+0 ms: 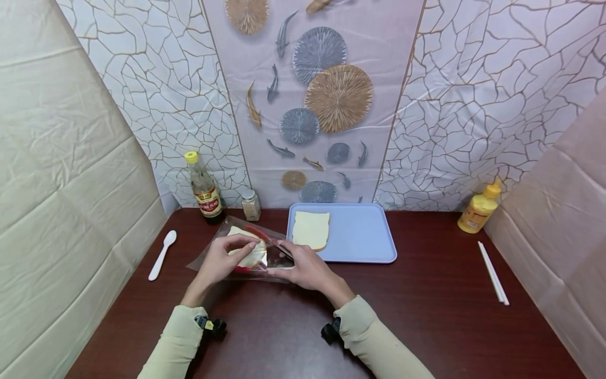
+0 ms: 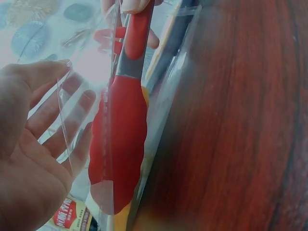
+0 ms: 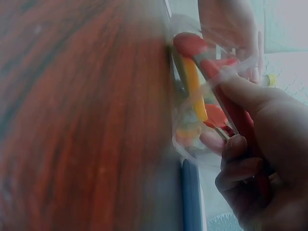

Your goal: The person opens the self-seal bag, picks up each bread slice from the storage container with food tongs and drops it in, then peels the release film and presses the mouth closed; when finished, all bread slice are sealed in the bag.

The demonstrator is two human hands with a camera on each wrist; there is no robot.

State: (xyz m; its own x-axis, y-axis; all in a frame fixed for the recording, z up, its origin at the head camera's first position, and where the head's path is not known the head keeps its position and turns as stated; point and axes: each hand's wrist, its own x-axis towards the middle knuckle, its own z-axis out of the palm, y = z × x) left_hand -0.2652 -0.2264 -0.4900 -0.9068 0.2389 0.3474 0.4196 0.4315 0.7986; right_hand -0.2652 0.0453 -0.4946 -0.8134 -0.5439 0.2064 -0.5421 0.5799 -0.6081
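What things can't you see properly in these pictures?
- Bread slice in the clear bag, head view: partly hidden by the left hand.
- Red tongs, head view: mostly covered by the right hand.
- Small jar, head view: too small to tell contents.
- Right wrist view: blurred throughout.

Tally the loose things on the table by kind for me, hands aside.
Bread slices: 2 (one on the tray, one in the bag)
Bottles and jars: 3
Trays: 1
Plastic bags: 1
Red tongs: 1
White spoons: 1
White chopstick pairs: 1
Total: 10
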